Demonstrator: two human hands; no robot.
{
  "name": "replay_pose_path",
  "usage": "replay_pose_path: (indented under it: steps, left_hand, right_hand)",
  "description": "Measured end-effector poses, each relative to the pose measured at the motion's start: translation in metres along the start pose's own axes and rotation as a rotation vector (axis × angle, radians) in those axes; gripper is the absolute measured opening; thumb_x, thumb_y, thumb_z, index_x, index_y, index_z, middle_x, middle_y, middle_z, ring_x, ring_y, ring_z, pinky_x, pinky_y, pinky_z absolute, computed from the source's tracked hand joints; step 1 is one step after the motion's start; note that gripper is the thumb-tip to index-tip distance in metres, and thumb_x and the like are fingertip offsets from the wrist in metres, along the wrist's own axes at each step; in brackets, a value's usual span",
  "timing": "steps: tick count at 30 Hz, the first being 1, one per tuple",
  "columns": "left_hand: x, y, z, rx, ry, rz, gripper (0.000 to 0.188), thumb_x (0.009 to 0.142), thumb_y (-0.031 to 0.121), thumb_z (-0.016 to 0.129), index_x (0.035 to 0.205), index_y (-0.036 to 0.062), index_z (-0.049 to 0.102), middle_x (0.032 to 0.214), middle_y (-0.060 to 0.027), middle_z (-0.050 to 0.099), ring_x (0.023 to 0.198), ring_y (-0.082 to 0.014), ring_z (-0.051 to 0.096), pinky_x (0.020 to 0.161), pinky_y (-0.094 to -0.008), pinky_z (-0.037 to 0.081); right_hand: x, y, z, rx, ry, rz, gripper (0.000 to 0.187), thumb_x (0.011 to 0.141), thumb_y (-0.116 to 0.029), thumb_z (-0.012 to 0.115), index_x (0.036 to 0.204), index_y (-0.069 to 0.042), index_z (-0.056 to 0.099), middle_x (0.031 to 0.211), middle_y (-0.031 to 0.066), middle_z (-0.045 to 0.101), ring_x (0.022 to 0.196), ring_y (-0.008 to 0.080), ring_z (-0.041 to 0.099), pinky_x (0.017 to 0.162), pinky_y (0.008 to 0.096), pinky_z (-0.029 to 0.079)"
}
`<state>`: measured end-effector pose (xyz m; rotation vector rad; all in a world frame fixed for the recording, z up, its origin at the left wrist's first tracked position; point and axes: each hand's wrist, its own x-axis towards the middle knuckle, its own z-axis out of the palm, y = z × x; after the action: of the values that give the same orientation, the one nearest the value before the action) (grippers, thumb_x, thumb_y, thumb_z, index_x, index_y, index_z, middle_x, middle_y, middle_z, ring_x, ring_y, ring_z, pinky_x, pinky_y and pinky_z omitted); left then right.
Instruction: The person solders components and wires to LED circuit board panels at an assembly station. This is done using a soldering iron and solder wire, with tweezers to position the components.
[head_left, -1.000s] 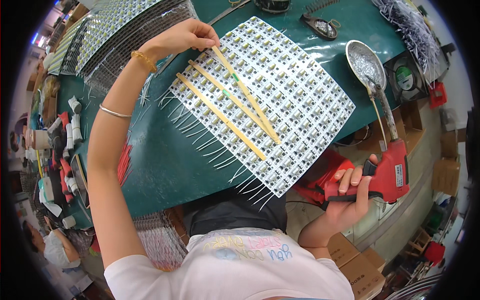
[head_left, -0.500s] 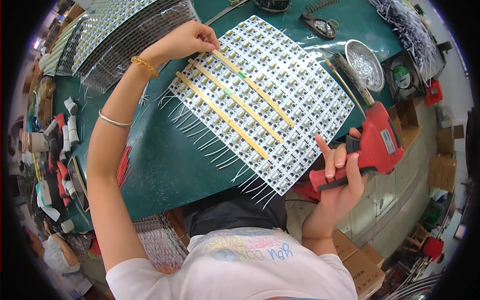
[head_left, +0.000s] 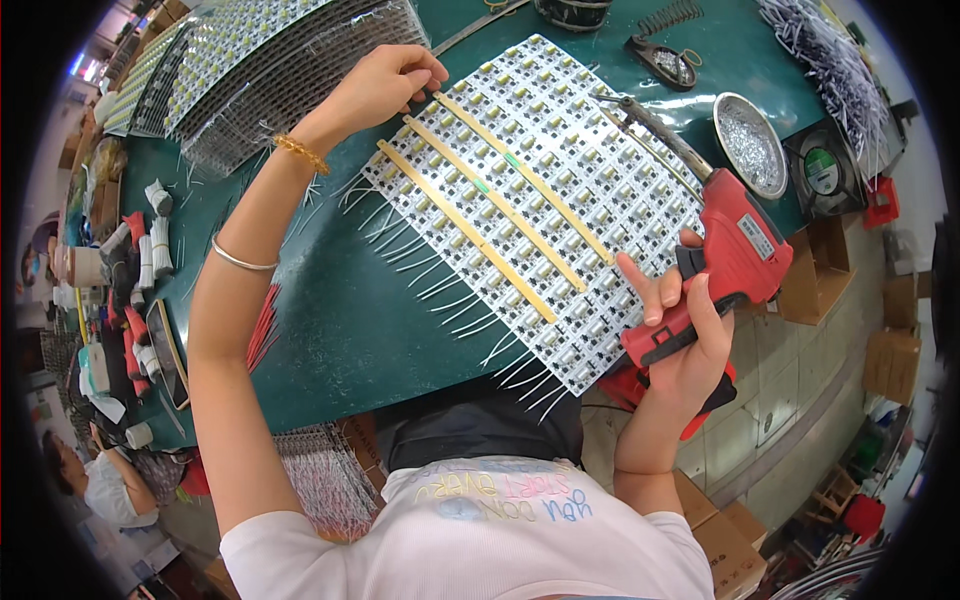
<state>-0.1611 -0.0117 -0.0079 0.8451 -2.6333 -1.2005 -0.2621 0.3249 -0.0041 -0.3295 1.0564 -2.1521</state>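
Observation:
A white panel [head_left: 560,130] of many small circuit boards lies at an angle on the green table, white wires sticking out along its near-left edge. Three thin yellow strips [head_left: 465,230] run across it side by side; two carry a green mark. My left hand [head_left: 395,82] is at the far-left end of the strip farthest right, fingers curled together; whether they still grip it is hidden. My right hand [head_left: 690,320] is wrapped round the handle of a red soldering gun [head_left: 745,235], forefinger stretched out toward the panel. The gun's dark metal barrel and tip point over the panel's right side.
At the back left, more circuit panels [head_left: 300,80] are stacked. A metal dish [head_left: 748,145] of silvery bits and a small fan [head_left: 822,172] stand at right. A soldering iron stand [head_left: 665,60] sits behind. Wire bundles [head_left: 160,245] lie left; another person [head_left: 118,485] is at lower left.
In the view, the panel and strips have shifted right. The soldering gun has moved left, its tip now over the panel. More of the farthest-right strip's far end shows beside my left fingers.

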Motion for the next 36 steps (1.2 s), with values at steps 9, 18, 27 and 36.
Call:
replay_pose_path:
  steps: [9, 18, 27, 36]
  left_hand:
    - [0.002, -0.006, 0.002, 0.034, 0.118, 0.078, 0.022, 0.088, 0.015, 0.049, 0.102, 0.002, 0.06, 0.085, -0.007, 0.062, 0.074, -0.016, 0.058, 0.067, -0.0284, 0.048]
    - [0.005, -0.016, 0.008, 0.767, 0.388, 0.115, 0.01, 0.07, 0.004, 0.057, 0.077, -0.0036, 0.054, 0.079, -0.0219, 0.06, 0.077, -0.0374, 0.06, 0.066, -0.0443, 0.05]
    - [-0.007, -0.001, 0.006, 0.895, 0.399, 0.169, 0.013, 0.071, 0.003, 0.053, 0.08, -0.0059, 0.052, 0.08, -0.0255, 0.059, 0.076, -0.0399, 0.06, 0.065, -0.0443, 0.05]
    - [-0.055, 0.012, -0.028, 0.386, 0.511, 0.246, 0.012, 0.083, 0.013, 0.058, 0.083, 0.0011, 0.058, 0.066, -0.0088, 0.057, 0.057, -0.0168, 0.053, 0.052, -0.0281, 0.041]
  right_hand:
    - [-0.001, 0.001, 0.0, 0.02, -0.001, 0.018, 0.038, 0.088, -0.009, 0.045, 0.123, 0.003, 0.034, 0.07, 0.0073, 0.051, 0.058, 0.0178, 0.054, 0.099, 0.0527, 0.031]
    - [-0.02, -0.009, -0.006, -0.056, 0.046, -0.158, 0.039, 0.088, -0.009, 0.045, 0.123, 0.004, 0.034, 0.069, 0.0071, 0.051, 0.055, 0.0167, 0.052, 0.097, 0.0528, 0.035]
    - [-0.029, -0.008, -0.016, -0.082, 0.098, -0.195, 0.038, 0.089, -0.011, 0.044, 0.123, 0.004, 0.034, 0.069, 0.0062, 0.049, 0.053, 0.0139, 0.05, 0.087, 0.049, 0.045]
    - [-0.038, -0.017, -0.034, -0.033, 0.158, -0.298, 0.037, 0.092, -0.013, 0.042, 0.125, 0.003, 0.034, 0.07, 0.0045, 0.047, 0.052, 0.0121, 0.046, 0.071, 0.039, 0.048]
